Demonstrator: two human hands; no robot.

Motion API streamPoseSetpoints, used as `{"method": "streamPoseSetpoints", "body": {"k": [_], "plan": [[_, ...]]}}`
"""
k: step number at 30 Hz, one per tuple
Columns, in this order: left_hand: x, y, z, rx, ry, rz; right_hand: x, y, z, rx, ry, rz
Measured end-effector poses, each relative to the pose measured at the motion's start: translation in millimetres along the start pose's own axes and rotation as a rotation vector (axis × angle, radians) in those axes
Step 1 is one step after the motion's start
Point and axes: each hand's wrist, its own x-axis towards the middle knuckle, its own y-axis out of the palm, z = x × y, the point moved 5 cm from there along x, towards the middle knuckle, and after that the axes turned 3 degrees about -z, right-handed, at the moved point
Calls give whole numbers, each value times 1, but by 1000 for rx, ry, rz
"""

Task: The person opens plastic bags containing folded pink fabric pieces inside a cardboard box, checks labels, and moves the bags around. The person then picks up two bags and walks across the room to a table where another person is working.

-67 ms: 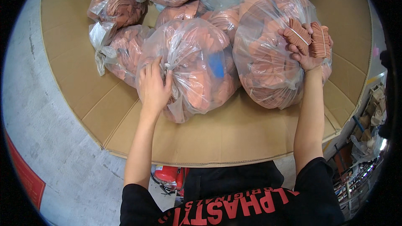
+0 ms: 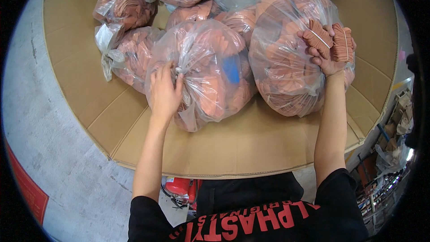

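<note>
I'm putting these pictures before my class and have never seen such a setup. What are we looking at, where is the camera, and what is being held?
There is no robot here, just a person's two bare hands. The view comes from a wide fisheye camera worn on the head, looking down, so straight edges curve near the rim.

On the tan cardboard lie clear plastic bags filled with pinkish-brown pieces. The left hand rests on the front bag, beside its gathered neck. The right hand, above the large bag to the right, holds two bundles of similar-coloured strips, each bound by a thin pale band.
</note>
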Motion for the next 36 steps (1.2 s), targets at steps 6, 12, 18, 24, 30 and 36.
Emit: {"method": "streamPoseSetpoints", "body": {"k": [6,12,18,24,30,36], "plan": [[8,5,38,-351,-317,216,-4,-6,6,-104,-37,-151],[-1,24,68,-930,-542,217,3,-2,4,41,11,85],[-16,26,75,-1279,-713,201,1,-6,5,29,3,63],[-41,23,85,-1502,-837,142,0,-7,6,-5,-13,44],[-56,33,85,-1408,-846,-1,0,-7,6,-8,-14,28],[-21,1,60,-235,-218,-38,2,-5,5,-21,-7,27]]}}
